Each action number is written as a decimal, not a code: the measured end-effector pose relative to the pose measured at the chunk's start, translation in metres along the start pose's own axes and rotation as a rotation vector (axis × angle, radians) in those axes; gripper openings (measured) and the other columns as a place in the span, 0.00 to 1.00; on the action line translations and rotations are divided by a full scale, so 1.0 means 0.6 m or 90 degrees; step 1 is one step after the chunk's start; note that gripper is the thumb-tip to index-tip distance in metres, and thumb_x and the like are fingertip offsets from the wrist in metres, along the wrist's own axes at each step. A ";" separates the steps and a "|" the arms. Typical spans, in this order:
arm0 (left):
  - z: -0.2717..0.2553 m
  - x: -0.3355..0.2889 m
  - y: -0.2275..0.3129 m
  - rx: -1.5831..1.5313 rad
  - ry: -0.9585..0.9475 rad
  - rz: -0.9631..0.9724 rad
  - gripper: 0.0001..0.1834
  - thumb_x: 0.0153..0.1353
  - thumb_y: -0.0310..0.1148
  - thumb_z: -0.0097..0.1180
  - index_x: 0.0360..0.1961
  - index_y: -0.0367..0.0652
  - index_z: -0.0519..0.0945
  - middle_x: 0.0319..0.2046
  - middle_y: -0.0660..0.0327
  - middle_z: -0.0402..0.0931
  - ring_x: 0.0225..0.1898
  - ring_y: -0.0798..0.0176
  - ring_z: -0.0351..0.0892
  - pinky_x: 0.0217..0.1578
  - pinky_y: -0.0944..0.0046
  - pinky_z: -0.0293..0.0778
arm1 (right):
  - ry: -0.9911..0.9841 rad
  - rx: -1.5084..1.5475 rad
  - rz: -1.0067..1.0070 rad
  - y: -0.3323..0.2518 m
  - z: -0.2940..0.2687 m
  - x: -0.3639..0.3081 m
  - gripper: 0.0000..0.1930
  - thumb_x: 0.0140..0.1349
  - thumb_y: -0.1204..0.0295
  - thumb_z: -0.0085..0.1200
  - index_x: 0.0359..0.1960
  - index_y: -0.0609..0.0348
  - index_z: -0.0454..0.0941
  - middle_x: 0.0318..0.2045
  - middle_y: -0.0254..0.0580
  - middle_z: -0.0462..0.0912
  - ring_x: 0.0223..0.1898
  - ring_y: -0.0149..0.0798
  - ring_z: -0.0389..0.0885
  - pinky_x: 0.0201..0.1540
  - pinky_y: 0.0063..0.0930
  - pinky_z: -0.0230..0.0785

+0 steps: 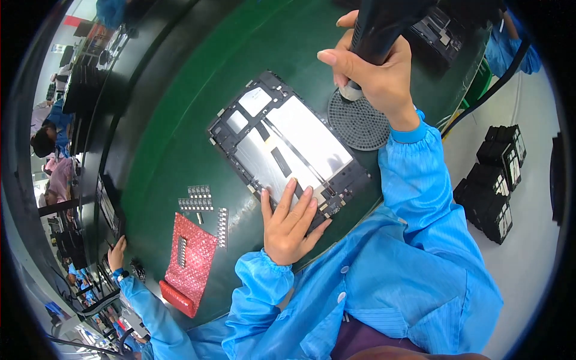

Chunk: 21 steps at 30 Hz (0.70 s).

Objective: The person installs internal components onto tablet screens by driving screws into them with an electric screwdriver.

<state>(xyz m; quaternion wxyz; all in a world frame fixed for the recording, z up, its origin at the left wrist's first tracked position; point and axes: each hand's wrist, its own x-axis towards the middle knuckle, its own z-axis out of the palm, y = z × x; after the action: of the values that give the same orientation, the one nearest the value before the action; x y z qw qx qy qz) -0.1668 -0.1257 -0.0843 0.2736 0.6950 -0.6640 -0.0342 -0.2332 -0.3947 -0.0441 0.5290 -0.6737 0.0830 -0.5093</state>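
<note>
1. Fingers of the left hand (290,224) lie spread and flat, pressing down on the near corner of the tablet chassis (287,148); nothing is pinched.
2. Fingers of the right hand (371,71) are wrapped tight around the black power screwdriver (384,24), thumb extended to the left. Its tip is hidden behind the hand, just above the round perforated screw tray (359,124).
3. Tablet chassis: lies open, silver plates and a dark cable showing, turned diagonally near the middle of the green bench (180,138), its near corner close to the bench's near edge. The screw tray sits just beside its right side.
4. Hidden or unclear: the screwdriver's upper body is cut off at the top of the view; small parts on the chassis are too fine to identify.
5. Surface: small grey component strips (198,199) lie left of the chassis, and a red bubble-wrap bag (191,261) lies at the bench's near-left edge.
6. Room: a co-worker's hand (116,254) in a blue sleeve rests at the far-left edge. Black stacked cases (493,186) stand on the pale floor to the right.
7. Open room: bare green surface lies beyond and left of the chassis.
</note>
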 end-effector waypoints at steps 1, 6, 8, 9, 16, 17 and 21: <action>0.001 -0.001 0.000 -0.006 -0.003 0.016 0.30 0.36 0.35 0.72 0.43 0.36 0.78 0.49 0.51 0.75 0.59 0.43 0.66 0.61 0.35 0.41 | -0.006 -0.027 0.000 0.002 0.001 0.000 0.17 0.51 0.78 0.62 0.42 0.65 0.71 0.17 0.35 0.76 0.15 0.26 0.74 0.21 0.18 0.65; 0.005 0.001 0.004 -0.003 0.013 -0.002 0.29 0.37 0.35 0.72 0.42 0.34 0.78 0.49 0.50 0.75 0.58 0.43 0.67 0.61 0.37 0.45 | -0.021 -0.014 0.022 0.005 0.007 0.002 0.17 0.51 0.78 0.63 0.42 0.65 0.71 0.16 0.34 0.76 0.15 0.26 0.73 0.21 0.18 0.65; 0.009 0.001 0.009 0.004 0.024 -0.014 0.29 0.37 0.35 0.72 0.42 0.34 0.78 0.49 0.50 0.75 0.58 0.44 0.67 0.61 0.38 0.46 | -0.019 0.006 0.034 0.006 0.011 0.003 0.17 0.51 0.78 0.63 0.42 0.65 0.71 0.16 0.34 0.76 0.15 0.26 0.73 0.21 0.18 0.65; 0.013 0.001 0.012 0.011 0.040 -0.030 0.29 0.37 0.35 0.72 0.42 0.34 0.78 0.48 0.49 0.75 0.58 0.44 0.68 0.61 0.39 0.47 | -0.022 0.005 0.036 0.008 0.012 0.003 0.17 0.51 0.78 0.63 0.42 0.65 0.71 0.16 0.34 0.76 0.15 0.26 0.73 0.21 0.18 0.65; 0.000 -0.001 -0.001 -0.079 0.070 -0.015 0.32 0.46 0.31 0.67 0.53 0.33 0.71 0.58 0.45 0.64 0.63 0.45 0.61 0.63 0.45 0.47 | -0.013 0.025 0.051 0.007 0.011 0.000 0.18 0.51 0.79 0.63 0.42 0.64 0.71 0.17 0.34 0.76 0.16 0.25 0.73 0.20 0.16 0.65; -0.001 0.001 -0.004 -0.077 0.068 -0.009 0.32 0.46 0.31 0.67 0.53 0.33 0.71 0.58 0.45 0.64 0.63 0.45 0.61 0.63 0.45 0.47 | -0.008 0.024 0.047 0.005 0.010 -0.001 0.18 0.51 0.79 0.63 0.42 0.64 0.71 0.17 0.34 0.76 0.16 0.25 0.73 0.20 0.16 0.65; 0.013 0.018 -0.023 -0.161 0.262 -0.238 0.31 0.52 0.22 0.57 0.58 0.32 0.63 0.64 0.44 0.54 0.66 0.43 0.51 0.64 0.48 0.46 | -0.016 0.027 0.046 0.009 0.015 -0.002 0.18 0.51 0.78 0.63 0.43 0.64 0.70 0.18 0.34 0.76 0.16 0.25 0.73 0.20 0.17 0.65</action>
<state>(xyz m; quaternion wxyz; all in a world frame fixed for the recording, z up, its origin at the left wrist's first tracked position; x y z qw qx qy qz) -0.1563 -0.1390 -0.0933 0.4755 0.7580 -0.4459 -0.0248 -0.2246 -0.3908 -0.0485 0.5620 -0.6654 0.0896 -0.4831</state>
